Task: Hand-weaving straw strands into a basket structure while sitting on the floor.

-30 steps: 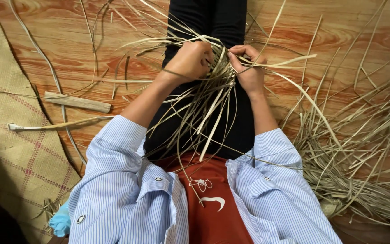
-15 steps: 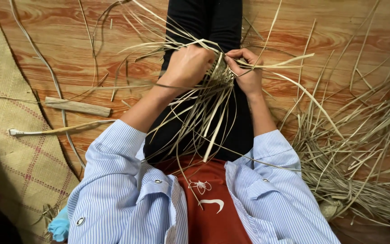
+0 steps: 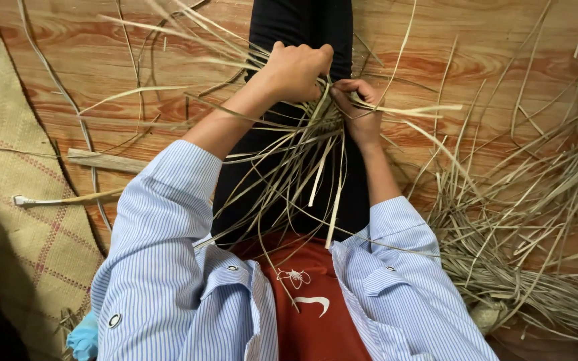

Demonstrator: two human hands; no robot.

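The person sits on a wood-grain floor (image 3: 490, 60) with legs in dark trousers (image 3: 302, 27) stretched forward, both hands working a bunch of dried grass strips (image 3: 309, 154) over the lap. The left hand (image 3: 297, 70) is curled into a fist, knuckles up, fingers (image 3: 302, 57) folded tight around the upper end of the bunch. Just beside it, touching, the right hand (image 3: 359, 110) has its fingers (image 3: 349, 90) bent together and pinched on several strips; one pale strip (image 3: 423, 108) runs out sideways from those fingertips toward the right. Below both sets of fingers the strips fan down loosely across the trousers toward the red shirt (image 3: 309, 314) and the blue striped sleeves (image 3: 162, 220).

Well apart from the right fingers, further right and lower, lies a large loose pile of the same grass (image 3: 530, 241). Far to the left of the left fingers, a woven mat (image 3: 8, 220) covers the floor, with a flat wooden stick (image 3: 105, 160) and a pale cut stalk (image 3: 68, 198) near its edge. Stray strips lie scattered on the floor above and beside the left hand.
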